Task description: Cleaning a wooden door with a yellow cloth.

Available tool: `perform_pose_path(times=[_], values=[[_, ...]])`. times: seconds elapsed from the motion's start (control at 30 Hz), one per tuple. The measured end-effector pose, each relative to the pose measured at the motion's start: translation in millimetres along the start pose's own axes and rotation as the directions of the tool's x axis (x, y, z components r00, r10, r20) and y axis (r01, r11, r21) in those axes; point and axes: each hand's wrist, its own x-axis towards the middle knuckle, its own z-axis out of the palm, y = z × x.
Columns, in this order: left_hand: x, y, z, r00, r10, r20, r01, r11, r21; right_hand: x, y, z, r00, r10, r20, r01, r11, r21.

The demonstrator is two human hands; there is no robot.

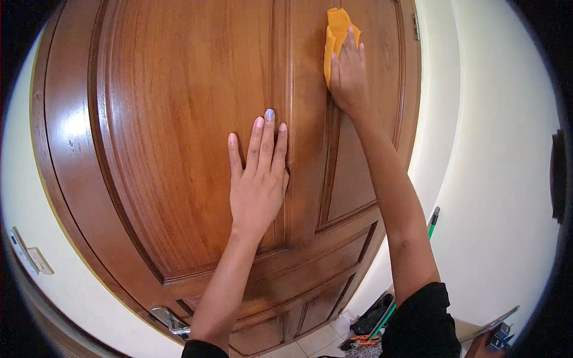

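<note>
A panelled wooden door (192, 112) with a glossy brown finish fills most of the view. My left hand (257, 179) lies flat against its large panel and the raised moulding, fingers spread and holding nothing. Higher up and to the right, my right hand (351, 80) presses a folded yellow-orange cloth (339, 20) to the upright strip between the panels. Part of the cloth is hidden beneath the fingers and palm.
A metal lever handle (170, 320) juts out low on the door's left side. White wall switches (31, 255) are at the left. At lower right, a mop (365, 347), a green pole (432, 226) and a black bag (374, 315) stand on the tiled floor (318, 342). A hinge (416, 27) shows upper right.
</note>
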Motion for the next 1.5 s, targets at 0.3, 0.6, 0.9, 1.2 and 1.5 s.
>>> perform_pose_path(times=[0.3, 0.6, 0.9, 1.2, 1.5], values=[[2, 2, -2, 0.999, -0.014, 0.036, 0.014, 1.000, -0.002, 33, -8, -16, 0.971, 0.027, 0.239, 0.143, 0.734, -0.664], [3, 8, 6, 0.998, -0.051, -0.046, 0.045, 0.992, -0.114, 56, -10, 18, 0.985, -0.114, -0.127, 0.119, 0.992, 0.031], [3, 2, 8, 0.999, -0.027, -0.032, 0.027, 1.000, -0.015, 72, -42, 13, 0.967, -0.241, -0.088, 0.236, 0.970, -0.068], [3, 8, 1, 0.998, -0.043, -0.037, 0.044, 0.998, 0.040, 75, -39, 18, 0.953, -0.287, -0.095, 0.280, 0.956, -0.083], [2, 8, 3, 0.998, -0.066, -0.012, 0.066, 0.997, 0.030, 164, -23, 38, 0.984, -0.161, -0.072, 0.159, 0.987, -0.034]])
